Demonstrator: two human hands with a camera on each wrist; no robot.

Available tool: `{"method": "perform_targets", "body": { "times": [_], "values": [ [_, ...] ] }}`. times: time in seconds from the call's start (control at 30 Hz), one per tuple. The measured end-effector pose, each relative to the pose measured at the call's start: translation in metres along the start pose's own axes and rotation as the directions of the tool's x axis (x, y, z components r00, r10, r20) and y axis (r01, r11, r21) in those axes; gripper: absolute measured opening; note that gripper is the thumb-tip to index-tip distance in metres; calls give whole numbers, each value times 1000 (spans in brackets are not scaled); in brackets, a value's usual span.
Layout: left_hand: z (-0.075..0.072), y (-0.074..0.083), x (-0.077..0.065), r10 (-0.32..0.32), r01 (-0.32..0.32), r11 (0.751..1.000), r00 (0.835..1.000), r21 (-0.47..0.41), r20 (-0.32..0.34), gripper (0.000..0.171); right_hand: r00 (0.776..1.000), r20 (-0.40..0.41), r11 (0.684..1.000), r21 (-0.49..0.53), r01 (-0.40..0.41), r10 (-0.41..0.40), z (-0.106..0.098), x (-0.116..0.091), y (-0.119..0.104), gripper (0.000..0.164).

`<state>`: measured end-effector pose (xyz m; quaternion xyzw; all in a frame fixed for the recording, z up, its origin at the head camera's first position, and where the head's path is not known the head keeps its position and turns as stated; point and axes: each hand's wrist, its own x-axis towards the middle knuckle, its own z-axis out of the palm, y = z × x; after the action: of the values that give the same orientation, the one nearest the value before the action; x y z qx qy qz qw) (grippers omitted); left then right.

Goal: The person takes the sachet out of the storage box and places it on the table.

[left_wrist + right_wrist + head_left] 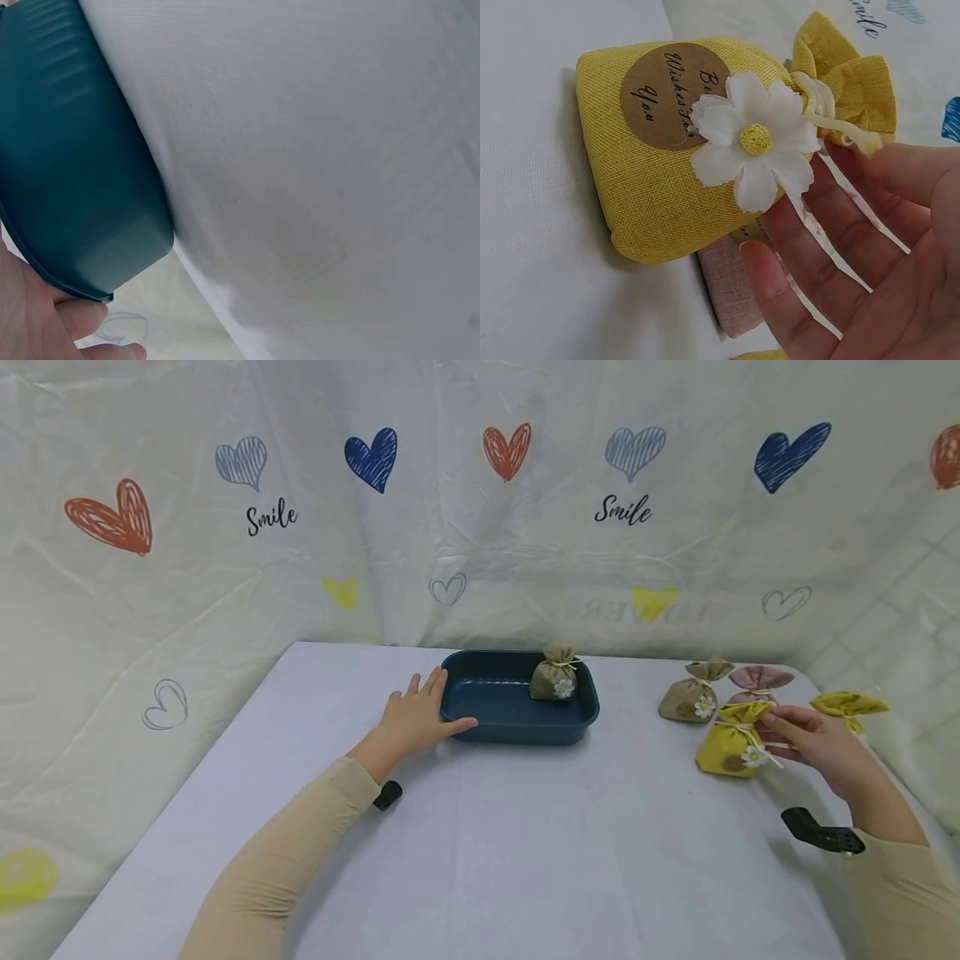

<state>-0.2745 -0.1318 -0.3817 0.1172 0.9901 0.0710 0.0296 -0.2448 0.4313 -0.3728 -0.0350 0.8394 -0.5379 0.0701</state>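
Observation:
My left hand (412, 720) rests against the left end of a dark teal dish (517, 732), fingers spread along its rim and thumb at the front side. In the left wrist view, fingertips touch the rim of the dish (82, 172). One brown drawstring pouch (551, 680) with a white flower sits inside, at the right end. At the right, my right hand (821, 747) pinches a yellow drawstring pouch (726, 750) by its gathered neck. The right wrist view shows this yellow pouch (660, 195) with a white flower and a round brown label, its base close over the cloth.
Behind the held pouch stand a brown pouch (681, 697) and a pink pouch (759, 678), partly hidden. Another yellow pouch (851, 703) is behind my right hand. A white cloth covers the table (525, 852); a heart-printed curtain (480, 527) hangs behind it.

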Motion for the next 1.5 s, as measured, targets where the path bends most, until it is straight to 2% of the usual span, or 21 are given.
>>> {"method": "perform_targets", "body": {
  "times": [0.37, 0.57, 0.67, 0.8, 0.93, 1.07, 1.2, 1.4, 1.5],
  "values": [
    [2, -2, 1, 2, -2, 1000, 1000, -5, -7, 112, 1000, 6, 997, -80, -16, 16, -2, -3, -4, 16],
    [1, -2, 1, 3, -3, 1000, 1000, -4, -3, 112, 1000, -18, 987, -158, 18, -21, -1, -7, -13, 40],
    [0, -2, 1, -2, 2, 1000, 1000, -1, -4, 112, 999, -16, 984, -175, 33, -37, -1, -9, -18, 40],
    [-1, -2, 1, -5, 5, 1000, 1000, -7, -11, 112, 999, -26, 987, -159, 38, -43, -2, -12, -22, 19],
    [1, -3, 1, -1, 1, 1000, 1000, -11, -8, 112, 996, -77, 995, -94, 27, -34, -3, -18, -26, 23],
    [2, -2, 1, 4, -4, 1000, 1000, -9, 0, 112, 990, -141, 998, -57, 22, -30, 1, -21, -30, 20],
    [2, -2, 0, 6, -6, 1000, 1000, -7, -6, 112, 985, -164, 999, -16, 47, -49, 5, -22, -39, 25],
    [2, -2, 0, 5, -5, 1000, 1000, -5, -7, 112, 978, -201, 994, -101, 31, -51, 9, -22, -52, 13],
    [0, -1, -1, 7, -7, 1000, 1000, -8, -2, 112, 976, -212, 994, -104, 31, -53, 10, -22, -55, 12]
  ]
}}
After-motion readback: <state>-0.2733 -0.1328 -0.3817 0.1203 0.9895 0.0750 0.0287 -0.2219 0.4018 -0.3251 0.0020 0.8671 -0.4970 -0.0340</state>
